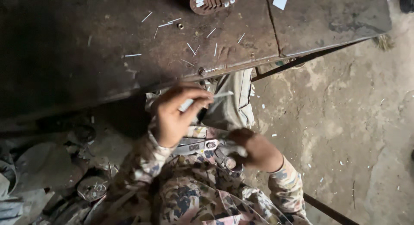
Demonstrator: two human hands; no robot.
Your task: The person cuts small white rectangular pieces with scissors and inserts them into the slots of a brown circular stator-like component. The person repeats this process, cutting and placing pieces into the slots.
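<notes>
The left hand (172, 117) pinched a thin pale strip (217, 95) at center. At five o'clock from it, the right hand (254, 149) gripped scissors (202, 146). Cut slivers (192, 48) littered the rusty table (86, 57) at twelve o'clock.

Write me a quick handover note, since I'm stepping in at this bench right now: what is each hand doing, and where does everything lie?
Left hand: raised by the bench edge, grip shut on a thin pale strip, pinched between the fingertips.
Right hand: low at the lap, closed around the handles of metal snips.
Metal workbench: rusty top strewn with short pale offcuts; a ribbed round part sits at its far edge.
Done: many pieces already cut; more bits litter the concrete floor.
Left: the strip in hand is uncut; the snips are clear of it.
</notes>
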